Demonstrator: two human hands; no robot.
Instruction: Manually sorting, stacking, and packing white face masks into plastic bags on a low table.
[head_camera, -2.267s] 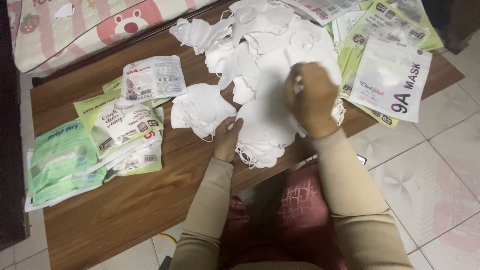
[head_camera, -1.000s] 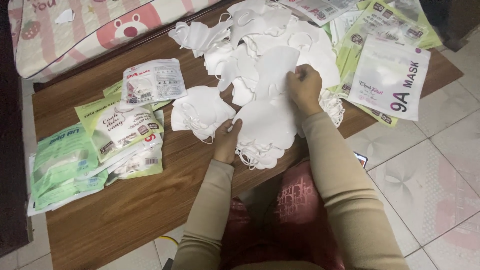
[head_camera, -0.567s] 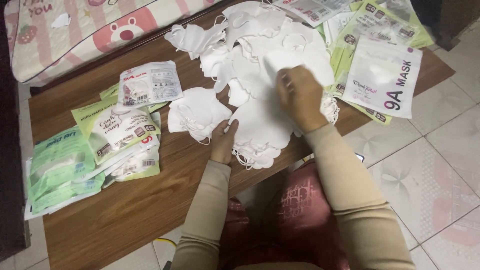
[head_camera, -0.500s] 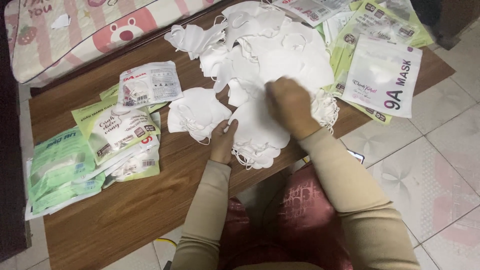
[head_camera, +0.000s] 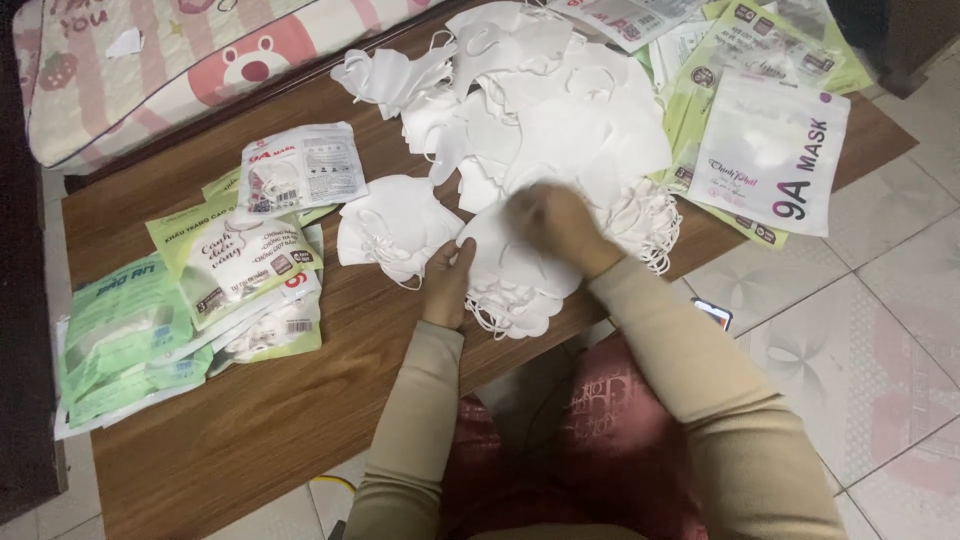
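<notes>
White masks (head_camera: 520, 290) under both hands, right hand (head_camera: 555, 222) motion-blurred

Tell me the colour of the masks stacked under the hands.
Plain white, elastic loops included. The head view shows the mask stack clearly, beneath the left hand and right hand.

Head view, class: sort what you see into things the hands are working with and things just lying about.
In hand: left hand, right hand, small stack of white masks, big mask heap.
Lying about: filled packets, empty pouches, cushion.
</notes>
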